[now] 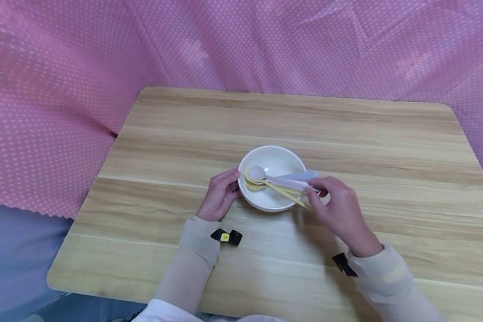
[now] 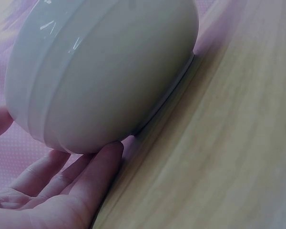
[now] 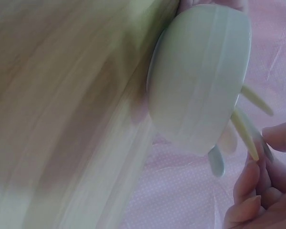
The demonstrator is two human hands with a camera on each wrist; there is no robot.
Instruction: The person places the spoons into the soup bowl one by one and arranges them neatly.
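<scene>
A white bowl (image 1: 271, 154) stands on the table with several plastic spoons in it. My left hand (image 1: 220, 193) holds it at the left side, thumb at the rim; in the left wrist view the fingers (image 2: 97, 174) touch the lower outer wall. My right hand (image 1: 338, 208), at the bowl's right, pinches the handle end of a pale grey spoon (image 1: 256, 173) between thumb and fingers. That spoon's round head lies over the heads of yellow spoons (image 1: 255, 185). A yellow handle (image 3: 247, 133) and a pale blue handle (image 1: 306, 175) stick out over the right rim.
The wooden table (image 1: 177, 147) has rounded corners. A pink dotted cloth (image 1: 245, 44) hangs behind it and along its left side. Black straps (image 1: 235, 238) show at both wrists.
</scene>
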